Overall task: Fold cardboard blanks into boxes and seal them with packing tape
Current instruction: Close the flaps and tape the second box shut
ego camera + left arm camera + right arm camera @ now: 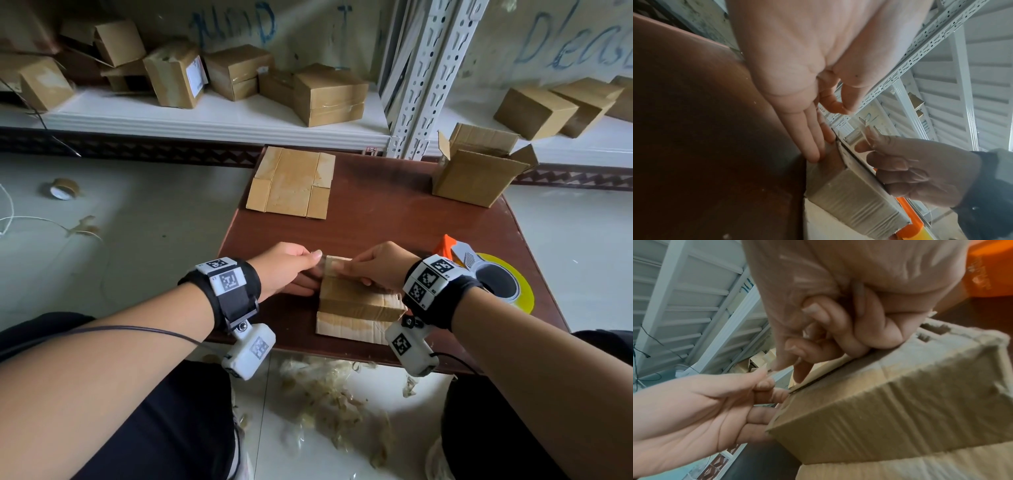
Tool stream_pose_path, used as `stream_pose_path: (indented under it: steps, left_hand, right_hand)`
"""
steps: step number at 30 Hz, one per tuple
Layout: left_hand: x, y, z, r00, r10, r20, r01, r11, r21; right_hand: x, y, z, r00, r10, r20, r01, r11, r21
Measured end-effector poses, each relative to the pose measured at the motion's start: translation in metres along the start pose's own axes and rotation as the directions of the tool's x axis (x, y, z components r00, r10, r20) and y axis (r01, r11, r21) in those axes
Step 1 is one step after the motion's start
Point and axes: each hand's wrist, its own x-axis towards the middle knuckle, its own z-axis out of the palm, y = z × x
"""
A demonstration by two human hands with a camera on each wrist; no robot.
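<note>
Head view: small box [359, 298] sits at the bench [394, 219] near edge, on top of a flat cardboard sheet [349, 329], long axis running left-right. Left hand [287, 270] is at the box's far-left corner, thumb and forefinger pinched together on what looks like a clear tape end; right hand [376, 265] is on the top far edge, fingers curled down onto it. Tape dispenser [479, 270] lies just right of the right wrist, so the right hand is nearer it. A flat blank [291, 181] and an open box [479, 171] sit along the far edge. Left wrist view: left hand [797, 81] has its lower fingers straight against the box's [855, 194] end face, thumb and forefinger closed above; the top seam gapes slightly. Right wrist view: right hand [838, 321] is curled, knuckles bearing on the box [890, 410] top beside the seam, fingertip at its end. Judgement: tape end must go down along the seam, which runs away from the left hand toward the right.
</note>
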Motion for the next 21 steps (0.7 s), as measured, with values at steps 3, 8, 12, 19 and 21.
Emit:
stream_pose_path:
  steps: [3, 8, 12, 19, 21]
  left_hand:
    - [-0.0009, -0.0018, -0.0006, 1.000, -0.001, 0.014, 0.002, 0.998, -0.064]
    - [-0.0024, -0.0042, -0.0035, 1.000, -0.027, 0.014, 0.029, 0.986, -0.164]
    - [-0.0050, -0.0056, -0.0028, 0.998, -0.055, 0.022, 0.058, 0.976, -0.212]
    - [-0.0046, -0.0063, -0.0011, 0.998, -0.066, -0.005, 0.062, 0.965, -0.254]
    - [-0.0045, -0.0064, -0.0006, 0.997, -0.071, -0.008, 0.066, 0.960, -0.274]
  right_hand:
    - [-0.0039, -0.0035, -0.0004, 1.000, 0.015, -0.002, -0.015, 0.999, -0.042]
    - [-0.0056, -0.0067, -0.0006, 0.999, 0.044, 0.015, -0.044, 0.999, -0.019]
    - [-0.0033, -0.0053, 0.0005, 0.998, 0.061, 0.016, -0.061, 0.998, -0.032]
    - [-0.0070, -0.0079, -0.0042, 0.998, 0.065, 0.022, -0.065, 0.998, -0.023]
    - [-0.0075, -0.0074, -0.0045, 0.997, 0.067, 0.028, -0.066, 0.998, -0.014]
